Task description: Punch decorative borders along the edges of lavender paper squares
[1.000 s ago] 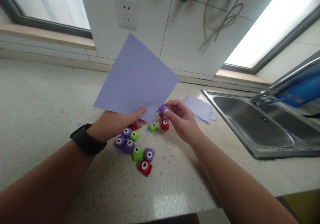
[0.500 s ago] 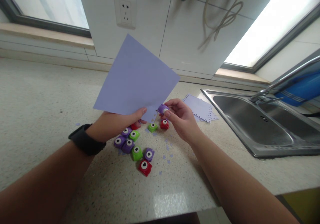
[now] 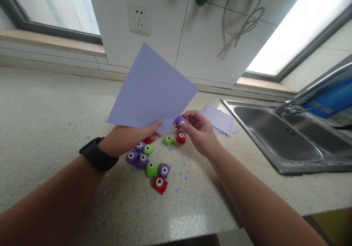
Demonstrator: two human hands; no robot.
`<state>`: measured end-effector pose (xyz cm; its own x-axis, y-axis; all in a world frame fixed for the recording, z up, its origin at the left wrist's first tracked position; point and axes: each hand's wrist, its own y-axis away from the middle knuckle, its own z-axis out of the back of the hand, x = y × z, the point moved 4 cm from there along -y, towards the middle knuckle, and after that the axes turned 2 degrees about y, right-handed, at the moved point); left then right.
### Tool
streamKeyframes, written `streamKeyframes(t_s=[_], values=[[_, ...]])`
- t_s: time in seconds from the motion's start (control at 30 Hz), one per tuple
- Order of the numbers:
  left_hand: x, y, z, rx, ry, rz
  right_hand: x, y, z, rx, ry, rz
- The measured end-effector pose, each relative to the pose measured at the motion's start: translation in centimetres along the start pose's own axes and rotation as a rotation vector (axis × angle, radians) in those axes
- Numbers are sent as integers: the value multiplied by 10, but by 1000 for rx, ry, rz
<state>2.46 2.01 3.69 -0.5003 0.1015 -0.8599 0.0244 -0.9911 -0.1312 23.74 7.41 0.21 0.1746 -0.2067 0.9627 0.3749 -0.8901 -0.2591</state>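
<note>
A square sheet of lilac paper [image 3: 154, 88] is tilted up above the counter. My left hand [image 3: 140, 134] grips its lower edge, thumb on top and fingers underneath. Between the thumb and fingers of my right hand [image 3: 199, 130] is a small purple craft punch [image 3: 180, 121], at the sheet's lower right edge. Small holes run along that edge near the punch. Below the paper lie several more punches: a green one [image 3: 168, 140], a red one [image 3: 181, 137], a purple one [image 3: 164, 170] and a red one with a heart [image 3: 160, 184] among them.
Punched lilac sheets [image 3: 218, 119] with holed edges lie to the right, beside a steel double sink [image 3: 254, 128] with a tap [image 3: 287, 106]. Tiny paper cut-outs [image 3: 184, 163] are scattered on the speckled counter [image 3: 55, 110]. A socket [image 3: 139, 19] is on the tiled wall behind.
The paper and my left hand have shifted slightly right and down in view. My right hand keeps the punch at nearly the same spot on the edge.
</note>
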Motion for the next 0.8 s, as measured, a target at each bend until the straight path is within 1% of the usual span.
streamKeyframes(t_s=[0.4, 0.57, 0.8], values=[[-1, -1, 0, 0, 10, -23, 0, 0, 0, 1, 21, -3], [0, 1, -2, 41, 32, 21, -1, 0, -1, 12, -2, -2], [0, 2, -4, 54, 14, 52, 0, 0, -3, 13, -24, -13]])
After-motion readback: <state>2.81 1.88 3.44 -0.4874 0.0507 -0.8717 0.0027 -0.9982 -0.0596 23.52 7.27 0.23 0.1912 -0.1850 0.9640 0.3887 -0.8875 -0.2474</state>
